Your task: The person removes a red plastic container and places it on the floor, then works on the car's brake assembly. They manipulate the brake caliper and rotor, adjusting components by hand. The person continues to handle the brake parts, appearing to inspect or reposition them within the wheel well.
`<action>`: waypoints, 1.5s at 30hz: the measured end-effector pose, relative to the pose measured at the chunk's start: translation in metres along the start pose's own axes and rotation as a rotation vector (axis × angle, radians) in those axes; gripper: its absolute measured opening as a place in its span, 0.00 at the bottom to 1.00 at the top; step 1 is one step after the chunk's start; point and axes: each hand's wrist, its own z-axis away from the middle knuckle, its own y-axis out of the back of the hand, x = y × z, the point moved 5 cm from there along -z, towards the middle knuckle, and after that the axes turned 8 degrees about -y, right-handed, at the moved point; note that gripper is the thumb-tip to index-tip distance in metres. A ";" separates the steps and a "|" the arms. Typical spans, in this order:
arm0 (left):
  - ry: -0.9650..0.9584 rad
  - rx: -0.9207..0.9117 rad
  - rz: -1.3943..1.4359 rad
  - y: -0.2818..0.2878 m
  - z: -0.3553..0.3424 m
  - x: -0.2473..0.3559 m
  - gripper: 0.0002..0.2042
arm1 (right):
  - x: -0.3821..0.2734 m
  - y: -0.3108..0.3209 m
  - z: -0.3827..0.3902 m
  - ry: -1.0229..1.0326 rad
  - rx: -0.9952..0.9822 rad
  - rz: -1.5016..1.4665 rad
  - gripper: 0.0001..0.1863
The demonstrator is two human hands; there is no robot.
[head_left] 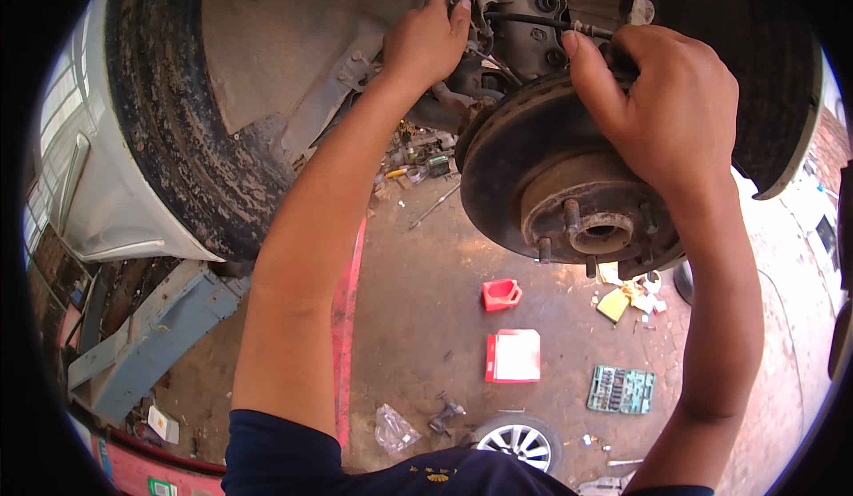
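At brake disc (533,158), right hand (671,96) over edge, left hand (426,41) apart, each grip unclear, open room beneath

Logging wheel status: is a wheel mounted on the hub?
No, bare studs stick out around the hub, and a silver-rimmed wheel lies below.

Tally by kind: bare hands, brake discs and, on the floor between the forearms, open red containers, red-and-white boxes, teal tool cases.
Bare hands: 2 (left hand, right hand)
Round dark metal brake disc: 1
Open red plastic container: 1
Red-and-white rectangular box: 1
Open teal tool case: 1
Total: 6
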 end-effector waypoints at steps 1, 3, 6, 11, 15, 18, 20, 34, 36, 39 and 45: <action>0.029 -0.059 -0.042 -0.002 -0.002 0.008 0.30 | 0.002 0.000 0.001 0.008 0.002 0.008 0.26; 0.034 -0.025 -0.118 -0.008 0.001 0.008 0.28 | 0.000 -0.001 0.000 0.031 0.017 0.000 0.27; 0.030 0.015 -0.154 -0.014 0.001 0.007 0.26 | -0.002 0.000 0.001 0.031 0.006 -0.012 0.26; -0.091 0.119 -0.194 -0.025 -0.005 -0.003 0.20 | -0.010 0.003 0.001 0.057 0.032 -0.018 0.26; -0.072 0.085 -0.157 -0.023 -0.006 -0.003 0.20 | -0.009 0.005 0.000 0.071 0.045 -0.020 0.26; -0.046 0.044 -0.140 -0.017 -0.004 -0.005 0.20 | -0.003 0.000 0.001 0.015 -0.004 0.038 0.28; -0.038 -0.014 -0.101 -0.015 -0.007 -0.009 0.21 | -0.002 0.000 0.000 0.019 0.008 0.027 0.28; -0.009 -0.066 0.043 -0.020 -0.004 -0.021 0.23 | -0.012 0.006 0.002 0.042 -0.001 0.002 0.27; -0.030 -0.099 0.023 -0.015 -0.006 -0.021 0.23 | -0.013 0.006 0.001 0.049 -0.005 0.011 0.27; -0.067 -0.151 0.009 -0.009 -0.010 -0.019 0.22 | -0.013 0.006 0.001 0.040 -0.009 0.017 0.27; -0.054 -0.185 -0.049 -0.010 -0.010 -0.015 0.22 | -0.013 0.007 0.001 0.046 -0.002 0.014 0.27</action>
